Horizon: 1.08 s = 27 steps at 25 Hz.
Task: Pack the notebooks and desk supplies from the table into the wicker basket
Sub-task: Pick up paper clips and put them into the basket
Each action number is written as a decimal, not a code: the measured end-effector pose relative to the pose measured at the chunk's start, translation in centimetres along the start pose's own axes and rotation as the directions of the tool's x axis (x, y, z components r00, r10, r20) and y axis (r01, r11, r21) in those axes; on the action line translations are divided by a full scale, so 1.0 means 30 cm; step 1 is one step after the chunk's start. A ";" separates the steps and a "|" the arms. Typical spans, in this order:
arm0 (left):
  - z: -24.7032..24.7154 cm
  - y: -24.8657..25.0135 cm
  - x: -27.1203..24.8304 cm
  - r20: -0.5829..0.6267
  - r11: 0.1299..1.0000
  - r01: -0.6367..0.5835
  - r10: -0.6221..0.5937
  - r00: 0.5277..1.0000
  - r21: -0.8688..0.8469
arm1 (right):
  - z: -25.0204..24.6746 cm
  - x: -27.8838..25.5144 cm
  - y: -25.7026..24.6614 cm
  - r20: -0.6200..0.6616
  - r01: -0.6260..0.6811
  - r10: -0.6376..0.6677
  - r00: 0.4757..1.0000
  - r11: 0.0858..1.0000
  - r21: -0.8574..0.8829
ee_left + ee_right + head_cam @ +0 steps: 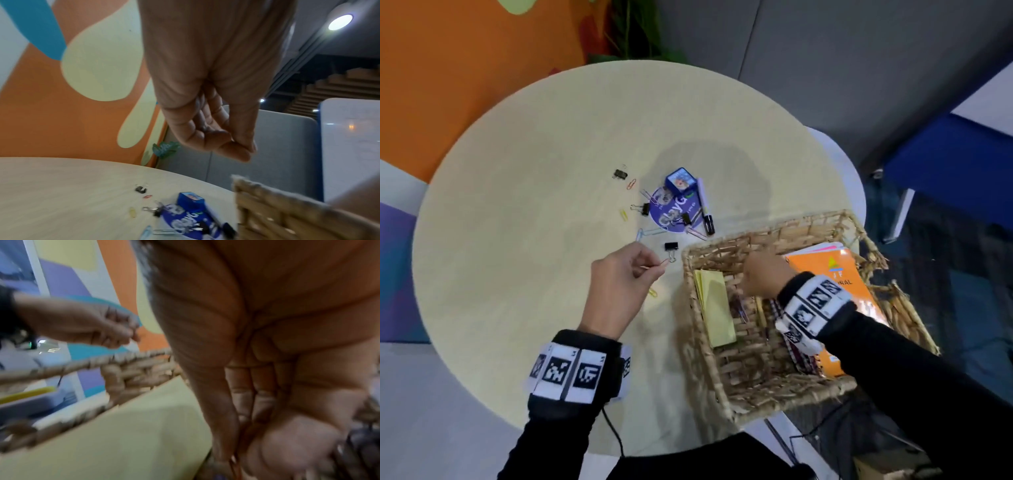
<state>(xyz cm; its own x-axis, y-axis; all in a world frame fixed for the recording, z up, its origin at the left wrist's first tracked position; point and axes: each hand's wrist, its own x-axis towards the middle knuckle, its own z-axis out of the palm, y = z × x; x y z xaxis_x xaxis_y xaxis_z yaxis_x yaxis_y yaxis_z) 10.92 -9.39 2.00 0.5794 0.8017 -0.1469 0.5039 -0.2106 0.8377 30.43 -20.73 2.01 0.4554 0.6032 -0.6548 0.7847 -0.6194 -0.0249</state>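
Note:
My left hand [654, 269] hovers over the round table [534, 171], just left of the wicker basket [774, 233]. Its thumb and forefinger pinch a thin wire paper clip [662, 264]. The left wrist view shows that pinch [240, 146] but not the clip. My right hand [762, 274] is inside the basket, fingers pointing down beside a yellow notepad [717, 308]. In the blurred right wrist view its fingertips meet the thumb [234, 456], and I cannot tell whether they hold anything. An orange notebook [839, 284] leans in the basket's right side.
Several binder clips and paper clips lie loose on the table. One black binder clip [671, 246] is just beyond my left fingers. Farther off are a blue cube [680, 178], a round purple card [671, 212] and a marker [704, 205]. The basket overhangs the table's right edge.

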 end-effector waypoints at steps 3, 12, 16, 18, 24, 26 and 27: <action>0.081 0.101 -0.032 0.138 0.981 -0.134 0.115 0.984 0.137 | 0.068 0.051 -0.021 0.028 0.004 -0.002 1.000 0.999 -0.053; 0.322 0.279 -0.045 0.673 0.673 -0.426 -0.146 0.725 0.604 | 0.028 -0.014 0.080 -0.041 -0.024 0.029 0.999 0.994 0.111; 0.377 0.357 -0.065 0.696 0.551 -0.478 -0.295 0.655 0.684 | 0.036 -0.089 0.183 -0.218 0.029 0.026 0.976 0.969 0.245; 0.377 0.357 -0.059 0.759 0.705 -0.403 -0.296 0.581 0.583 | 0.057 -0.115 0.205 -0.207 0.029 0.032 0.978 0.958 0.286; 0.419 0.272 -0.035 0.691 0.769 -0.308 -0.229 0.685 0.561 | 0.068 -0.160 0.205 -0.224 0.078 -0.001 0.975 0.938 0.338; 0.396 0.280 -0.004 0.602 0.842 -0.122 -0.266 0.753 0.525 | 0.046 -0.191 0.186 -0.316 0.137 -0.023 0.949 0.930 0.342; 0.356 0.267 0.009 0.591 0.889 -0.184 -0.113 0.799 0.419 | 0.031 -0.221 0.168 -0.387 0.189 -0.036 0.921 0.911 0.366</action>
<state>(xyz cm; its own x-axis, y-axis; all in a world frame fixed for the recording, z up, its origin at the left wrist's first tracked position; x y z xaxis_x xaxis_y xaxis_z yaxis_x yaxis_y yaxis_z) 21.95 -16.85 3.05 0.7843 0.3338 -0.5229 0.6099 -0.5690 0.5516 30.99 -28.32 5.52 0.5545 0.7723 -0.3099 0.6470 -0.6343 -0.4232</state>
